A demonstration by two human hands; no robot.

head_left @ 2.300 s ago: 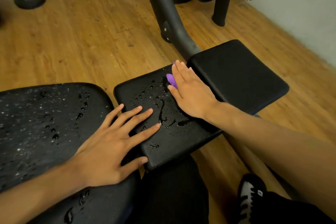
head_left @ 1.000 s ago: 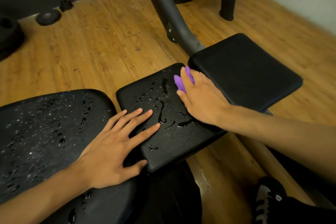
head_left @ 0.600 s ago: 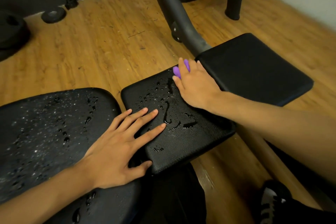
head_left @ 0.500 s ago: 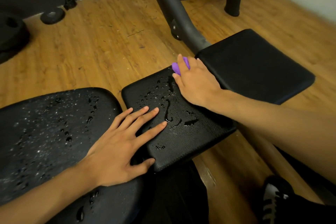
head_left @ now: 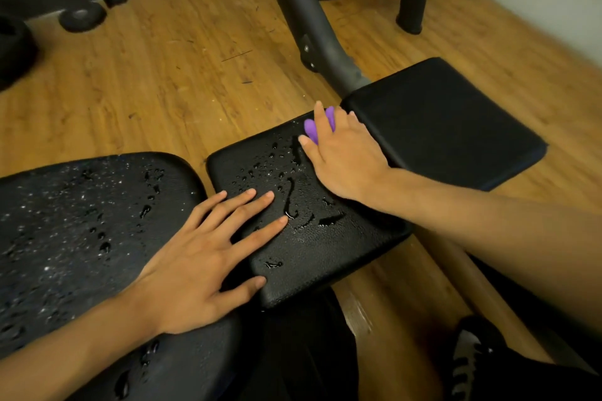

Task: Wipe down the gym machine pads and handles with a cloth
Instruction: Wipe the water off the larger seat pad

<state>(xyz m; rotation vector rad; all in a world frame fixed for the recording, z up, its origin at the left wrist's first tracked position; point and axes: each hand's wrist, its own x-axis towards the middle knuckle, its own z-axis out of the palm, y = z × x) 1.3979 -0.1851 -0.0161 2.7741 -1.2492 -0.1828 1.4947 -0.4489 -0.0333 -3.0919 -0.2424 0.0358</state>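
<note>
Sliding to the wet pad's (head_left: 325, 244) far edge, the right grip (head_left: 342, 156) presses the purple cloth (head_left: 312, 131) beneath straight fingers (head_left: 321, 122) (a bit peeks between them). Left grip (head_left: 195, 260) lies spread flat, nearer and leftward of it.

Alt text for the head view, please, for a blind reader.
A person's right hand presses a purple cloth onto the far edge of a wet black pad, while the left hand rests flat on its near left corner. A dry pad lies beside it.
</note>
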